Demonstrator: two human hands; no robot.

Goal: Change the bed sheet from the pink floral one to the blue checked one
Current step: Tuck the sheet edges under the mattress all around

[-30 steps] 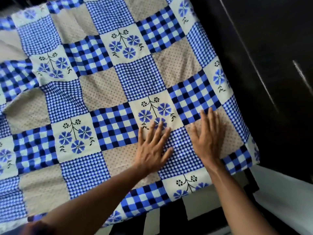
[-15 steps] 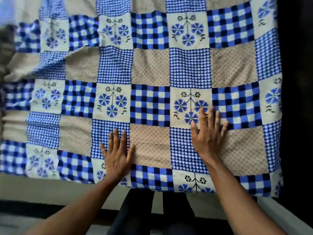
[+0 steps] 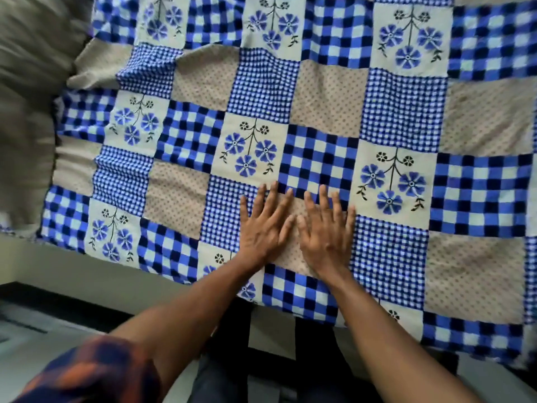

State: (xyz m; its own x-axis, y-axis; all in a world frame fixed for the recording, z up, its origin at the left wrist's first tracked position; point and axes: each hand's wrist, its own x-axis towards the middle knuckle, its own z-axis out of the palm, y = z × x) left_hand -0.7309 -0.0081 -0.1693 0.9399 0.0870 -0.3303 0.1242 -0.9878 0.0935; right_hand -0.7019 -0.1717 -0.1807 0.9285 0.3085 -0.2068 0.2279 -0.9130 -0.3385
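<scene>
While the left hand (image 3: 263,228) and right hand (image 3: 325,232) press flat, fingers spread, on the blue checked sheet (image 3: 404,112), its rumpled end lies nearer the left hand.

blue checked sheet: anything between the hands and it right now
Nothing visible stands between them. The left hand and the right hand lie flat with fingers straight, directly on the blue checked sheet, side by side close to its near edge.

The flat blue checked patchwork bed sheet (image 3: 328,91) lay open beyond and beside the left hand (image 3: 263,228) and right hand (image 3: 327,234); a bunched grey-beige cloth heap (image 3: 26,82) rose at its left edge.
</scene>
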